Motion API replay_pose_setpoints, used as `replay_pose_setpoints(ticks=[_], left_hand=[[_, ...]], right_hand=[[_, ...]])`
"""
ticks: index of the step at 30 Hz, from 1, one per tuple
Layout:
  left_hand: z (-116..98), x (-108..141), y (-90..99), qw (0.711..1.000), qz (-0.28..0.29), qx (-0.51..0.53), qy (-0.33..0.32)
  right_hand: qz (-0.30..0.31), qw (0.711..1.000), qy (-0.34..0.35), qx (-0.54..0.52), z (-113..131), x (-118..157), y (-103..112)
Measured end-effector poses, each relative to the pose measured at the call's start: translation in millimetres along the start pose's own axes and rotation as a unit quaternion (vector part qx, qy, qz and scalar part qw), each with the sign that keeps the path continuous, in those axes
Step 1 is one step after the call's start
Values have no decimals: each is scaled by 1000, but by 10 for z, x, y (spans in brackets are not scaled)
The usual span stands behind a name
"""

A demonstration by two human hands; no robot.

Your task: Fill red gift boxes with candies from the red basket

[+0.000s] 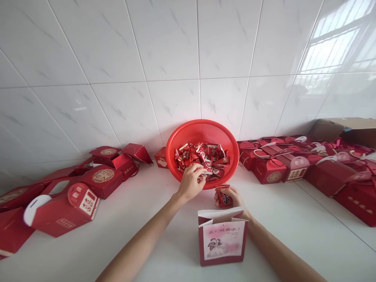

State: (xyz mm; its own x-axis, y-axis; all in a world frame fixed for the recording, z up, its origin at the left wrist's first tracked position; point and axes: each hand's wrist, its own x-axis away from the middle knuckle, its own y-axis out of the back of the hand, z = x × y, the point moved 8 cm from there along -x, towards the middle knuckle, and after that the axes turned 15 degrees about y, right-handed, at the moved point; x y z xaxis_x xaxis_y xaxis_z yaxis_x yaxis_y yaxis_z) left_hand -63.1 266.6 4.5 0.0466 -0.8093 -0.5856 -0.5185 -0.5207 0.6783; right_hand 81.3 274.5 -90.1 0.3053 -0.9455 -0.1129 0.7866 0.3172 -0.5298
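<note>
A red plastic colander point(202, 126) holds a heap of red wrapped candies point(216, 162). My left hand point(190, 182) reaches over its front rim, with bent fingers closed at the near edge of the heap on what looks like a wrapped candy; the fingertips are partly hidden. Just right of the colander's front, my right hand point(233, 196) grips a red candy packet point(224, 196) with dark lettering. Nearer to me stands an upright dark red paper gift box point(223, 243), its top flaps open and a drawn couple on its pale front panel. Its inside is hidden from here.
Red gift boxes point(66, 209) line the left side of the white counter point(158, 235). Many more red boxes point(268, 170) crowd the right side, with a brown cardboard box point(329, 129) behind them. A small red box point(161, 157) sits beside the colander, against the tiled wall point(176, 102).
</note>
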Motion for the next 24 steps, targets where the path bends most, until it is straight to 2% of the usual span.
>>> replay_pose_setpoints(ticks=[6, 14, 19, 24], left_hand=[[-84, -122, -65, 999, 40, -15, 11], [-140, -321, -323, 970, 198, -134, 53], [-243, -399, -436, 946, 233, -226, -6], [-292, -523, -533, 940, 211, -261, -65]], right_hand=[[9, 1000, 0, -20, 14, 29, -40], [-18, 999, 35, 0, 215, 119, -99], [-5, 998, 59, 8, 290, 173, -146], [-14, 996, 82, 31, 368, 163, -99]])
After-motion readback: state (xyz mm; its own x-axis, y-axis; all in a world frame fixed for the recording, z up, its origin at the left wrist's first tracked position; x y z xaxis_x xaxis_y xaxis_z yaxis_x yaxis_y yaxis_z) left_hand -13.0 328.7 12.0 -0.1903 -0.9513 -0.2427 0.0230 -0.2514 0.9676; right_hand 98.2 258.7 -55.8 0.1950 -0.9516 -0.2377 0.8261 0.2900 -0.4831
